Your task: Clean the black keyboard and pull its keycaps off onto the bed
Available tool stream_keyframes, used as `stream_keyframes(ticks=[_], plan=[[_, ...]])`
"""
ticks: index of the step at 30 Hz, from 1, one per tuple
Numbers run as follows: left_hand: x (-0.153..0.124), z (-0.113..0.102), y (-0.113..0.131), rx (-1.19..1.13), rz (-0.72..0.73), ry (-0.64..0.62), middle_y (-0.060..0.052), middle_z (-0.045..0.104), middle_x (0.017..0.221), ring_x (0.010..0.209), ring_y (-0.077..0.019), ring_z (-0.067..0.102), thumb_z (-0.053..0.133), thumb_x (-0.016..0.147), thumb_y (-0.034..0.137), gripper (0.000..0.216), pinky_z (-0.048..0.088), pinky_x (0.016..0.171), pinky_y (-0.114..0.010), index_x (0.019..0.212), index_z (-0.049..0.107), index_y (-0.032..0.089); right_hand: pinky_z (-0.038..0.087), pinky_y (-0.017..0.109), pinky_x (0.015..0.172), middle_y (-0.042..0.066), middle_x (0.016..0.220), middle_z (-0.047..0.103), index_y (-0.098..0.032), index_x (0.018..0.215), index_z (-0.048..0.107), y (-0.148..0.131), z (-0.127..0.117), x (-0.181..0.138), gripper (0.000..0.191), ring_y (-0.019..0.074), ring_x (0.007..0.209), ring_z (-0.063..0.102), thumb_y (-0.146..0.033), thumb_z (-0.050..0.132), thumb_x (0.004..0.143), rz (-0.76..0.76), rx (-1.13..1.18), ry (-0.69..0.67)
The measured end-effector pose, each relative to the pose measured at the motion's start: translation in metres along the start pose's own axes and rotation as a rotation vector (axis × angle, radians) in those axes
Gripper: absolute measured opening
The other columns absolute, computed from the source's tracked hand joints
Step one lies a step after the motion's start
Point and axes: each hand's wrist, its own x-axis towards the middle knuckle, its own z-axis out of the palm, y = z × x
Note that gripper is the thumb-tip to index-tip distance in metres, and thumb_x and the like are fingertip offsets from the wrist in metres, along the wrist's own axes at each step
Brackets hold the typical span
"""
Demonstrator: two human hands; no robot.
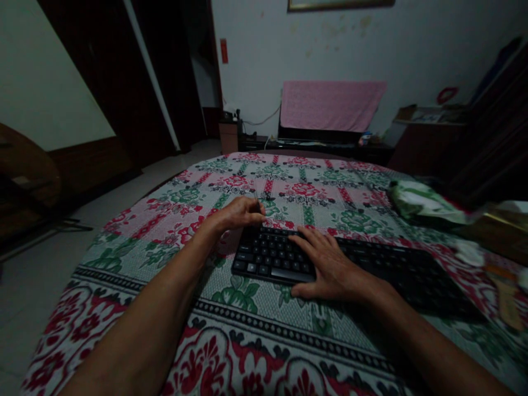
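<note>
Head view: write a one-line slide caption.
Left hand at far corner of black keyboard, right hand flat on its keys, on floral cloth.

Dim room: a pink cloth (332, 104) drapes against the stained white wall (256, 55); left of it, a dark doorway (198, 71) and pale floor (124, 187).

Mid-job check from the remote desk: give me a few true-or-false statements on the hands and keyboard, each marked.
The right hand lies flat on the keyboard. True.
The left hand is at the keyboard's near edge. False: it is at its far left corner.
The keyboard is white. False: it is black.
A flowered cloth lies under the keyboard. True.
</note>
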Motion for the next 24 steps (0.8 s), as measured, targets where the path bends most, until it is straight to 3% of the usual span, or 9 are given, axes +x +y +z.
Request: stream_keyframes(ticks=[7, 18, 24], plan=[[-0.001, 0.004, -0.002, 0.212, 0.117, 0.036, 0.0, 0.061, 0.07, 0.064, -0.0101, 0.054, 0.058, 0.075, 0.028, 0.018, 0.041, 0.06, -0.022, 0.087, 0.058, 0.014, 0.012, 0.057, 0.106, 0.016, 0.146, 0.02, -0.02, 0.138, 0.029, 0.001, 0.001, -0.001, 0.101, 0.0369, 0.133, 0.016, -0.069, 0.062, 0.056, -0.027, -0.012, 0.049], [-0.005, 0.004, 0.008, 0.133, 0.056, -0.021, 0.002, 0.058, 0.068, 0.062, -0.0086, 0.051, 0.06, 0.072, 0.022, 0.013, 0.039, 0.061, -0.022, 0.083, 0.059, 0.014, 0.013, 0.059, 0.105, 0.015, 0.146, 0.021, -0.021, 0.138, 0.029, 0.003, 0.002, -0.001, 0.1, 0.038, 0.132, 0.017, -0.069, 0.061, 0.056, -0.042, -0.007, 0.061], [-0.005, 0.006, 0.003, 0.123, 0.114, -0.015, 0.004, 0.055, 0.065, 0.06, -0.0081, 0.049, 0.06, 0.074, 0.025, 0.015, 0.038, 0.058, -0.02, 0.084, 0.058, 0.014, 0.013, 0.059, 0.104, 0.016, 0.146, 0.019, -0.02, 0.138, 0.029, 0.001, 0.001, 0.0, 0.102, 0.0387, 0.132, 0.016, -0.07, 0.06, 0.055, -0.02, -0.011, 0.031]])
